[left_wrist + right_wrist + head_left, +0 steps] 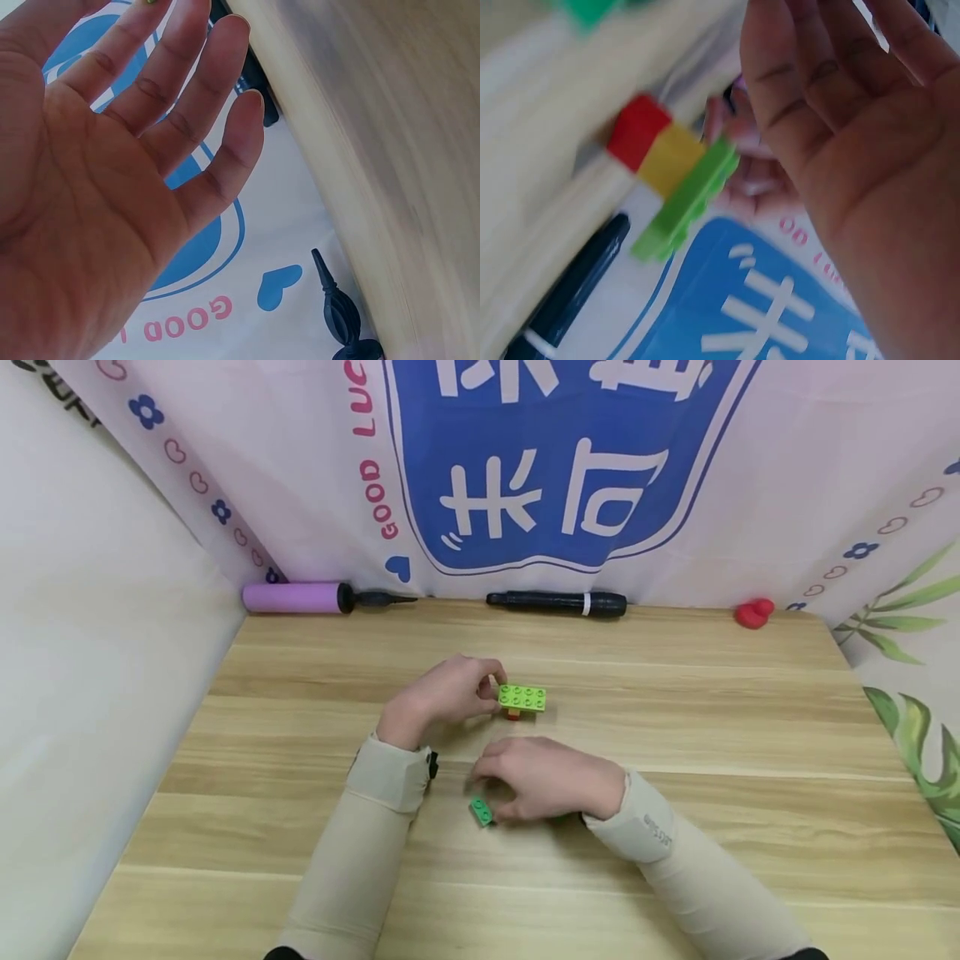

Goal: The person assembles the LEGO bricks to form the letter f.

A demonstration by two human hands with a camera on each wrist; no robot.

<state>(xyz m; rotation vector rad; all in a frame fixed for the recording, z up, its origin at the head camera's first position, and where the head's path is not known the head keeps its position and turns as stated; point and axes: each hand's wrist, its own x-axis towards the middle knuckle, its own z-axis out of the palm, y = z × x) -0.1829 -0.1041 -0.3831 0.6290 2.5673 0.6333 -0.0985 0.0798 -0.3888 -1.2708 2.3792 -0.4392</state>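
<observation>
A lime-green toy brick with several studs (522, 697) tops a small stack, over a yellow brick (670, 160) and a red brick (638, 131). My left hand (455, 691) pinches the lime brick's left end between thumb and index finger; the other fingers extend loosely in the left wrist view. Nearer me, a small dark green brick with two studs (481, 811) lies on the table. Over it my right hand (542, 778) hovers, blurred, with thumb and fingers spread around it and the thumb tip right at its edge.
Along the back edge of the wooden table (712, 718) lie a purple hand pump (296, 597), a black cylindrical object with a white band (555, 603) and a small red figure (753, 612). A printed white and blue cloth (555, 547) hangs behind them.
</observation>
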